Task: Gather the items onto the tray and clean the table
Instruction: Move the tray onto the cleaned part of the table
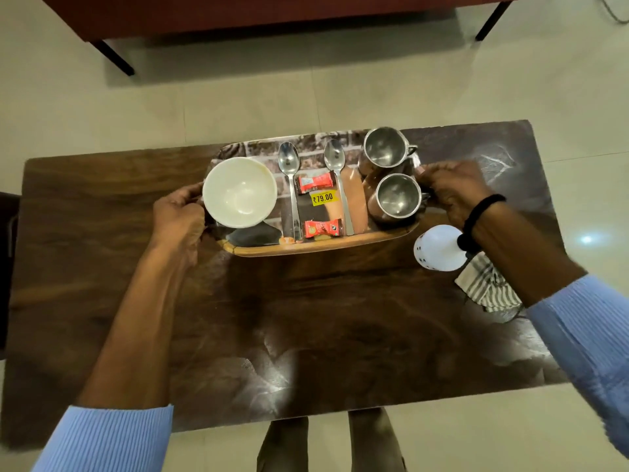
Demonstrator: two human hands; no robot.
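A printed tray [323, 246] sits on the dark wooden table [102, 233], toward its far side. On the tray stand a white bowl [239, 192] at the left, two spoons [289, 165] in the middle, two red sachets [315, 182] between them, and two steel mugs [398, 195] at the right. My left hand [178, 216] grips the tray's left end beside the bowl. The tray's right end is held by my right hand [452, 189], next to the mugs.
A white spray bottle [435, 247] and a striped cloth [486, 287] lie on the table under my right forearm. A dark red sofa [238, 15] on black legs stands beyond the table. Pale tiled floor surrounds it.
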